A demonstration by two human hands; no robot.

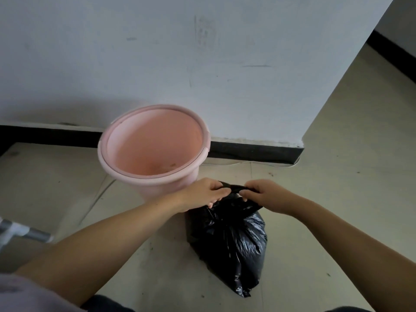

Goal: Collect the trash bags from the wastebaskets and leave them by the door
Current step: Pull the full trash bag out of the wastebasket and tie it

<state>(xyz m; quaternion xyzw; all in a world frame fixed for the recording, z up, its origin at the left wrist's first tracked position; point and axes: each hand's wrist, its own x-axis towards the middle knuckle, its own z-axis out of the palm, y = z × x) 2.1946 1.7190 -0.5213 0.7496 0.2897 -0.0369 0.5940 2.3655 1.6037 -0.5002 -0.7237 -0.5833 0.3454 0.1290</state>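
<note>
A full black trash bag (229,242) stands on the tiled floor just right of a pink wastebasket (155,143). The wastebasket is out of its bag, with only a few crumbs at its bottom. My left hand (202,192) and my right hand (258,193) each grip one end of the bag's twisted top, pulled apart above the bag. The strip of plastic between the hands is taut.
A white wall (202,64) with a black baseboard (254,152) runs behind the wastebasket and ends in a corner at the right; floor goes on past it. A thin white cable lies along the baseboard. A grey metal tube (27,233) juts in at the lower left.
</note>
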